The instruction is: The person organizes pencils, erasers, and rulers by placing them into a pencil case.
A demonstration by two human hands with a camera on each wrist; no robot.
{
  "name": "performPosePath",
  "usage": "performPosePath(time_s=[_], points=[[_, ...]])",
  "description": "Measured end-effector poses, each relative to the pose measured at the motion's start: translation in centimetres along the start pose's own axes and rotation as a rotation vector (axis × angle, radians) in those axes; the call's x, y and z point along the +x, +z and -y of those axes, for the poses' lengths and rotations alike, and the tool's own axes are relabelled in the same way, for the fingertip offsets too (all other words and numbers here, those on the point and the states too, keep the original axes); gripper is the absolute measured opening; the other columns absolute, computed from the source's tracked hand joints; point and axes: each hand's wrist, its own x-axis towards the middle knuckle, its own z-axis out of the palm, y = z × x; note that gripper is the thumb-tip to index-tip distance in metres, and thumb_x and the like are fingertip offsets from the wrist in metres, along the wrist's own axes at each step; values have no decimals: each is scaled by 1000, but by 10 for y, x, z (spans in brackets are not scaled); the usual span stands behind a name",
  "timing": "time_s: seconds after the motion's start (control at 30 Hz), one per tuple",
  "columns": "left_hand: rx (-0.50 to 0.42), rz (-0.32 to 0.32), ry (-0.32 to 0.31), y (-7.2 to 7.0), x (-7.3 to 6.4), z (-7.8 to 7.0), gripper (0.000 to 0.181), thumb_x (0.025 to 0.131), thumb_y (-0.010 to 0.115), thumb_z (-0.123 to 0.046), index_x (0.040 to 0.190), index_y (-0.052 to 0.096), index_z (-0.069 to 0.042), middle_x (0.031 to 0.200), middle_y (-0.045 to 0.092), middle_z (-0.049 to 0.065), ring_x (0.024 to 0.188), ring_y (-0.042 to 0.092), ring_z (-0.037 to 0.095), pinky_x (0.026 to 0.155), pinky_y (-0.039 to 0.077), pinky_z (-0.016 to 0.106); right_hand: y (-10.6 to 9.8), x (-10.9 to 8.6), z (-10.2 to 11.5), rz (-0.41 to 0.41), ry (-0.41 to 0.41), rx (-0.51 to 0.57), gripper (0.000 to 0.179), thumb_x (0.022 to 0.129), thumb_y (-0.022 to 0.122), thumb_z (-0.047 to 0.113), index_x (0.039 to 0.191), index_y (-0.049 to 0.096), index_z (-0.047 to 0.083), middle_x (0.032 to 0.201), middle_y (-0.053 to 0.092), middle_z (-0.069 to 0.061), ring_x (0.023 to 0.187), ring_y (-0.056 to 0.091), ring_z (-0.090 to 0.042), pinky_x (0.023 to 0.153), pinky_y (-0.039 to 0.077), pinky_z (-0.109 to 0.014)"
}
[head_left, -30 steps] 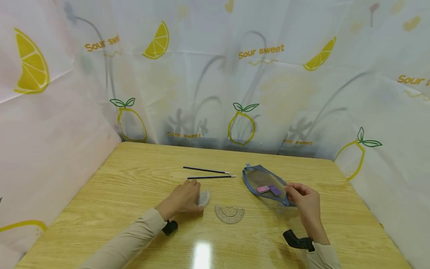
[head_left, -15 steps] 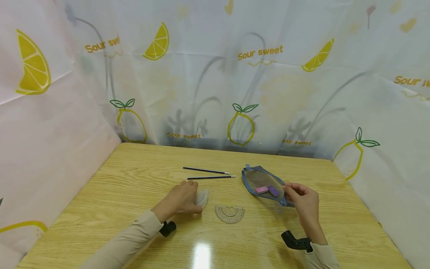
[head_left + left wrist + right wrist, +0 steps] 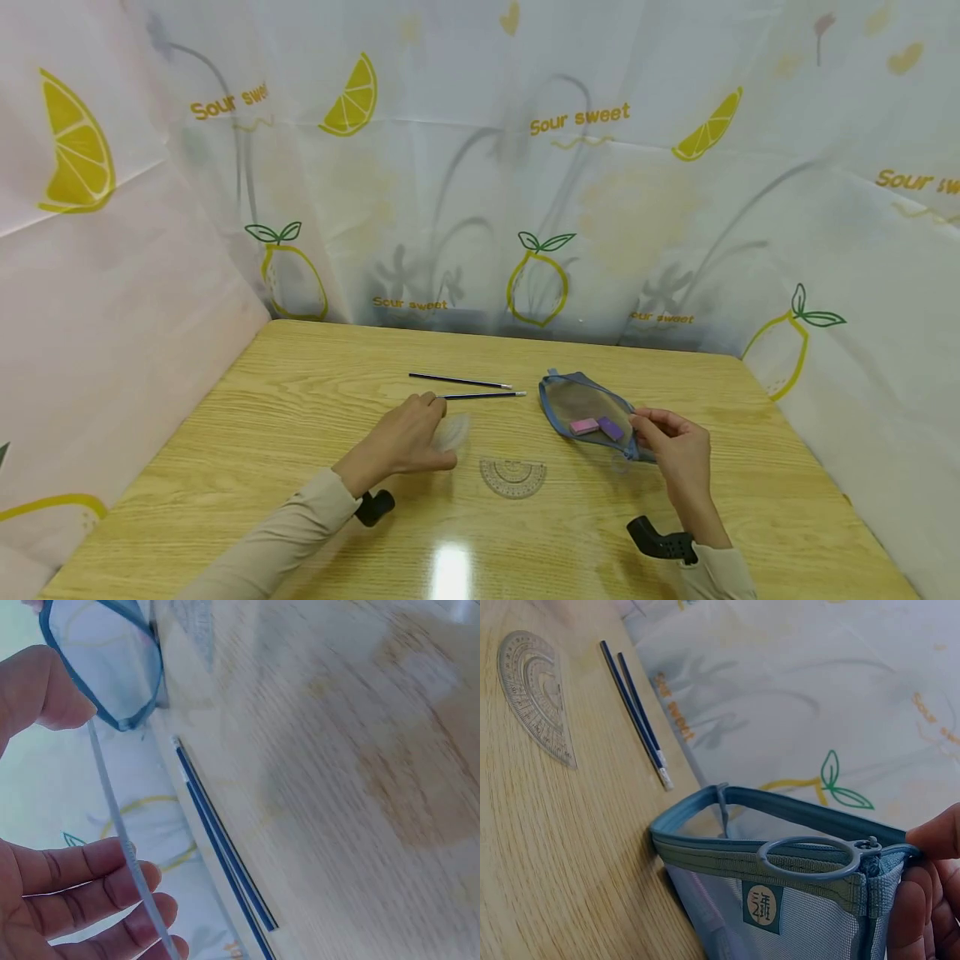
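My left hand [image 3: 401, 442] pinches a clear protractor [image 3: 454, 432] by its edges, thumb on one side and fingers on the other. In the left wrist view that protractor [image 3: 112, 799] shows edge-on as a thin strip, lifted off the table. My right hand [image 3: 682, 454] pinches one end of a blue mesh pencil pouch [image 3: 579, 396] between thumb and fingers. The pouch is unzipped, its mouth spread. A pink eraser [image 3: 584, 427] and a purple eraser [image 3: 611, 428] lie inside. A second clear protractor [image 3: 513, 491] lies flat between the hands.
Two dark pencils with white ends, a rear one [image 3: 453, 381] and a nearer one [image 3: 487, 395], lie on the wooden table [image 3: 300, 400] behind the protractors. A lemon-print curtain [image 3: 450, 167] encloses the back and sides. Both wrists wear black camera mounts.
My left hand has risen slightly with the protractor, now covering part of the nearer pencil. My right hand keeps its hold on the pouch, nearly still.
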Motion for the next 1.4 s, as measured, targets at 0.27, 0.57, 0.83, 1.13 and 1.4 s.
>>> performPosePath(time_s=[0.27,0.57,0.83,1.13,1.4], points=[[-11,-69,11,-5,4,-7,43,73,64,-34,100,61,0,85,50,4,71,42,17,60,40,30,2,-1,2,6,-15,0,24,85,74,5,100,68,-13,89,71,-11,66,64,-10,62,54,-24],[-55,-131,24,-8,11,-15,40,76,65,-32,101,64,-1,91,54,6,79,48,20,63,43,32,2,-3,4,17,-14,4,24,86,72,5,100,67,-14,85,71,-8,66,64,-11,62,54,-24],[-130,-116,24,-11,16,-23,39,79,66,-31,104,65,-1,94,53,6,82,47,20,66,43,34,1,-4,3,18,1,13,25,86,74,6,101,68,-14,83,71,-4,67,65,-11,62,54,-24],[-145,-180,60,-10,25,-30,39,79,70,-33,104,67,-2,96,57,8,82,49,20,68,44,34,1,-4,1,16,-1,7,25,86,74,6,100,68,-13,82,71,-4,65,64,-11,61,54,-24],[-178,-169,80,-11,34,-36,40,81,70,-32,107,66,-1,98,58,9,88,52,25,73,46,39,1,-5,1,27,9,-9,26,86,74,7,102,68,-13,79,70,2,65,64,-11,62,54,-24]])
